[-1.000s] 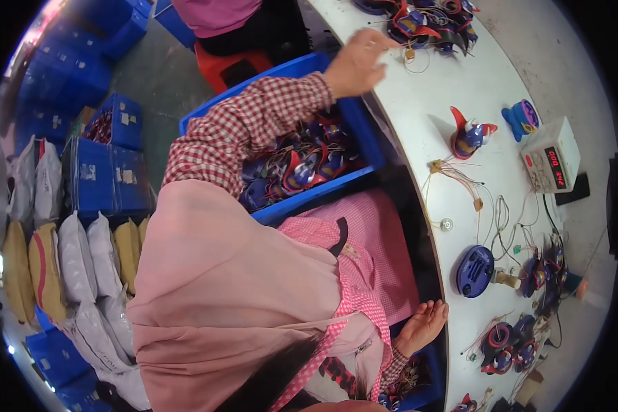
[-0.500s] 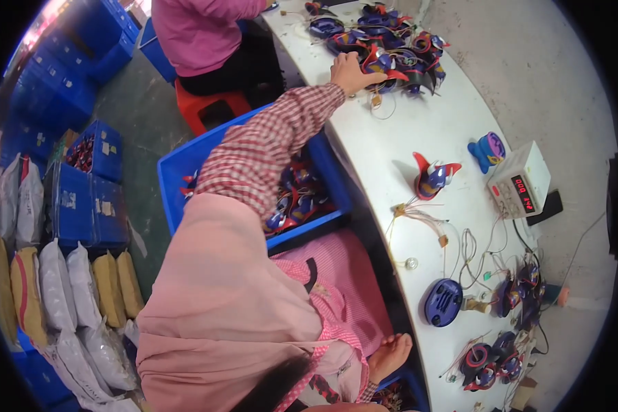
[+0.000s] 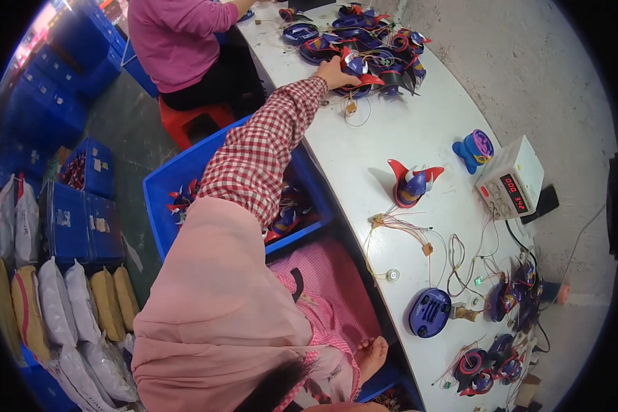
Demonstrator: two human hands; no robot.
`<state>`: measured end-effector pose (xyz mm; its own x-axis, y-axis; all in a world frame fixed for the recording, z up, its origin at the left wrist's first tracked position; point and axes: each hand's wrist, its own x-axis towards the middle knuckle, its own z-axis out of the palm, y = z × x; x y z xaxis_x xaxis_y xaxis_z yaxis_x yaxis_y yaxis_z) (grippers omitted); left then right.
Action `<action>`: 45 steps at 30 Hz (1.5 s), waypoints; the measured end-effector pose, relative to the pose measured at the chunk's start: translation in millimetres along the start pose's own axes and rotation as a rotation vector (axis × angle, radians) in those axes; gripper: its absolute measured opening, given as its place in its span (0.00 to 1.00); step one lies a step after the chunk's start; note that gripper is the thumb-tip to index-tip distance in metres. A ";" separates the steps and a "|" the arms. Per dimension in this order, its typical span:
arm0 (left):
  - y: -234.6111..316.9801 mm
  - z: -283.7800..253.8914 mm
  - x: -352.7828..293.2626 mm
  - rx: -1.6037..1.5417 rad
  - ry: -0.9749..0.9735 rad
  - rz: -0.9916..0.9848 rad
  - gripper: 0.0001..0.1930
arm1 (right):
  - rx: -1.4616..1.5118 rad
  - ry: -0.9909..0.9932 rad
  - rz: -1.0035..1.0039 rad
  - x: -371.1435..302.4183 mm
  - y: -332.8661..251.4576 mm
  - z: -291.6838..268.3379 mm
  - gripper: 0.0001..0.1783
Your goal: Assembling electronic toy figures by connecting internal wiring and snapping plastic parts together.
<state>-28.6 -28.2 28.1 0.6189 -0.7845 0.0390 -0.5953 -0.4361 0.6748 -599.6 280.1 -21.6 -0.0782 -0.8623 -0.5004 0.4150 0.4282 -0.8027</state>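
Observation:
My left arm, in a red checked sleeve, stretches over the table to a pile of purple, black and red toy parts [image 3: 391, 58]. My left hand [image 3: 333, 73] grips a purple toy shell with red horn-like tips [image 3: 355, 65] at the pile's near edge, thumb on one side. A small brown board [image 3: 351, 108] on wires lies beside it. My right hand [image 3: 370, 357] rests low by my lap, fingers curled in, with nothing seen in them. A similar horned shell [image 3: 412, 187] stands alone on the table, near wires with small connectors [image 3: 379, 220] and a purple oval base [image 3: 429, 313].
A white power supply [image 3: 511, 185] with red digits stands by the wall, next to a blue toy piece [image 3: 473, 151]. More wired parts [image 3: 508, 295] lie at the right. A blue bin [image 3: 154, 206] of parts sits under my arm. A co-worker in pink [image 3: 178, 48] sits on a red stool.
The whole view has shifted, so the table appears further left. My left hand stays at the same toy shell. My right hand's fingers have curled in more.

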 end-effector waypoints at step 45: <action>9.1 -53.9 -84.8 -1.450 -0.156 0.079 0.28 | -0.183 -0.072 0.139 -1.5 38.1 -6.3 0.05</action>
<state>-58.8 58.2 70.7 0.4926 -0.8650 0.0959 0.4614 0.3530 0.8139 -589.4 299.4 -53.5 0.0357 -0.8060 -0.5909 0.2458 0.5802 -0.7765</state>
